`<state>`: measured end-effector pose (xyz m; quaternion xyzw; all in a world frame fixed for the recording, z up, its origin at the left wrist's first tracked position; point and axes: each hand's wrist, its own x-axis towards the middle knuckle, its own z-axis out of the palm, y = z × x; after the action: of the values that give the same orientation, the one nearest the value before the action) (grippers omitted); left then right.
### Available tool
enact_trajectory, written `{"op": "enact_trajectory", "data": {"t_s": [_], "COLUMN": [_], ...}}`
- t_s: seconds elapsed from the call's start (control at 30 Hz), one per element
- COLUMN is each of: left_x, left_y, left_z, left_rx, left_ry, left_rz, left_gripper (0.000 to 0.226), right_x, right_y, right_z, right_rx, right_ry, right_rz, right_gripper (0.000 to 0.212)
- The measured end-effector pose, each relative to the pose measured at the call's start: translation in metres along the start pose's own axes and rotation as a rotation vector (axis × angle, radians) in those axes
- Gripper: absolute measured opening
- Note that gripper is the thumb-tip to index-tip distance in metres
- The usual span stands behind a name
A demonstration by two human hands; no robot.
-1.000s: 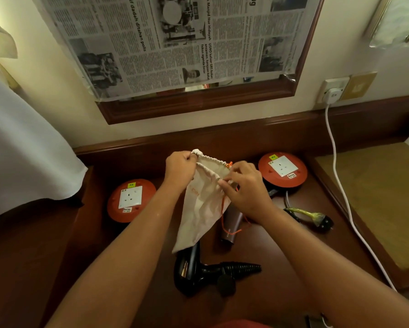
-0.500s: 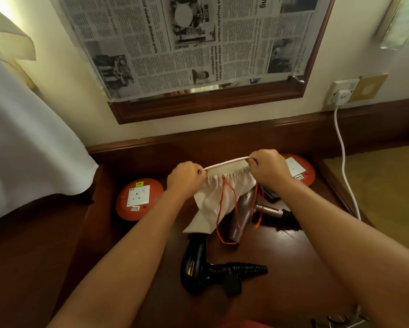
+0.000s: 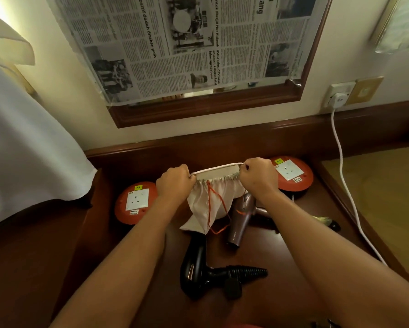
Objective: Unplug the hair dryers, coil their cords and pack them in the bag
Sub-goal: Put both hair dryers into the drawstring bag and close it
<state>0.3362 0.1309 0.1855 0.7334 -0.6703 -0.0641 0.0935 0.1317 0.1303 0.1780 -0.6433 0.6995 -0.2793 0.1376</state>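
Note:
A white cloth drawstring bag (image 3: 202, 204) with an orange cord hangs above the dark wooden table. My left hand (image 3: 174, 182) grips the left end of its gathered mouth. My right hand (image 3: 258, 177) grips the right end, and the mouth is stretched wide between them. Under the bag lies a bronze hair dryer (image 3: 240, 223), nozzle toward me. Nearer to me rests a black hair dryer (image 3: 196, 263) with its ribbed cord sleeve (image 3: 248, 272) and plug beside it.
Two red round socket reels sit on the table, one at the left (image 3: 136, 202) and one at the right (image 3: 292, 174). A white cable (image 3: 340, 166) runs down from a wall socket (image 3: 339, 95). White fabric (image 3: 26, 147) hangs at the left.
My hands have pulled apart from a bunched grip, stretching the bag's mouth wide. The bag has lifted slightly and now hangs over the bronze dryer.

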Motion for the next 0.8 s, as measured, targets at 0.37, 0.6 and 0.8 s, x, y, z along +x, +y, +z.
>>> {"op": "enact_trajectory", "data": {"t_s": [0.37, 0.6, 0.8], "left_x": [0.003, 0.001, 0.004], "left_y": [0.027, 0.010, 0.039], "left_z": [0.008, 0.017, 0.015], "left_rx": [-0.960, -0.409, -0.080], "left_ry": [0.040, 0.017, 0.059], "left_rz": [-0.404, 0.110, 0.310], "left_gripper": [0.019, 0.018, 0.049], "right_x": [0.004, 0.021, 0.022], "right_y": [-0.002, 0.012, 0.004], "right_z": [0.006, -0.020, -0.021], "right_rx": [0.135, 0.056, 0.207], "right_ry": [-0.119, -0.064, -0.272], "right_rz": [-0.053, -0.051, -0.080], "right_gripper": [0.019, 0.020, 0.019]}}
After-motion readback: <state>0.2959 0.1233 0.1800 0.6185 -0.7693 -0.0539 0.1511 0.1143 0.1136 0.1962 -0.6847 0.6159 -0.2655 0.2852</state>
